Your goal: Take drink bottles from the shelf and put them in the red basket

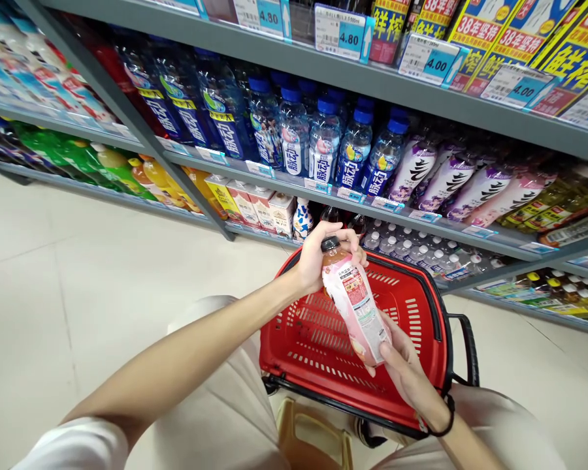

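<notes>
A pink-labelled drink bottle (355, 303) with a black cap is tilted in front of me, above the red shopping basket (434, 339). My left hand (323, 254) is closed around its neck near the cap, the fingers curling over the far side. Lower down, my right hand (406, 365) grips the bottle's base, with the thumb on the label. The back of the label, with small print, faces me. Beneath the bottle, the basket's slotted bottom shows.
Shelves (284, 173) of drinks run across the front, with blue-capped bottles (323, 143), purple-white bottles (455, 176) and cartons (259, 209). A black basket handle (468, 352) sticks out right. Between my legs is a yellowish plastic stool (287, 437). Pale floor tiles (53, 281) lie left.
</notes>
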Motion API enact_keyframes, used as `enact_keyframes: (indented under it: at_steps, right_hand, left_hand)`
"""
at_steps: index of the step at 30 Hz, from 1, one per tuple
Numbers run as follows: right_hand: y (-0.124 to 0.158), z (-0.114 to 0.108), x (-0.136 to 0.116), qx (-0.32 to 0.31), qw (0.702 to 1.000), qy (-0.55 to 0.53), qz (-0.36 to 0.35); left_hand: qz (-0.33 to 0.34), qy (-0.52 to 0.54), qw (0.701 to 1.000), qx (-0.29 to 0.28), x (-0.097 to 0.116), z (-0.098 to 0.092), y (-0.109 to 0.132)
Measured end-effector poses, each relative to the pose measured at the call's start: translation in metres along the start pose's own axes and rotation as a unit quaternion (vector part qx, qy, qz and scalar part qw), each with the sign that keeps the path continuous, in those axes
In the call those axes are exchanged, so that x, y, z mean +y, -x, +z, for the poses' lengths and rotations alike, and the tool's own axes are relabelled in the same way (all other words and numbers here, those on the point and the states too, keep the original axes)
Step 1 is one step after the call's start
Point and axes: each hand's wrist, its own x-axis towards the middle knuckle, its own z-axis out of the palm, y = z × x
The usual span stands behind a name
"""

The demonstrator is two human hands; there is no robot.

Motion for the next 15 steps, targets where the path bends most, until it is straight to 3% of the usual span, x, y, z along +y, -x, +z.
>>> enact_keyframes:
  at_steps: [4,15]
  right_hand:
    - [-0.004,0.0,0.002,0.014,1.0,-0.016,0.002]
    - [-0.001,0.017,-0.004,-0.032,0.999,-0.031,-0.017]
  left_hand:
    - [0.004,-0.002,1.0,-0.002,0.001,0.0,0.0]
    - [0.023,-0.012,0.999,-0.033,-0.001,-0.001,0.0]
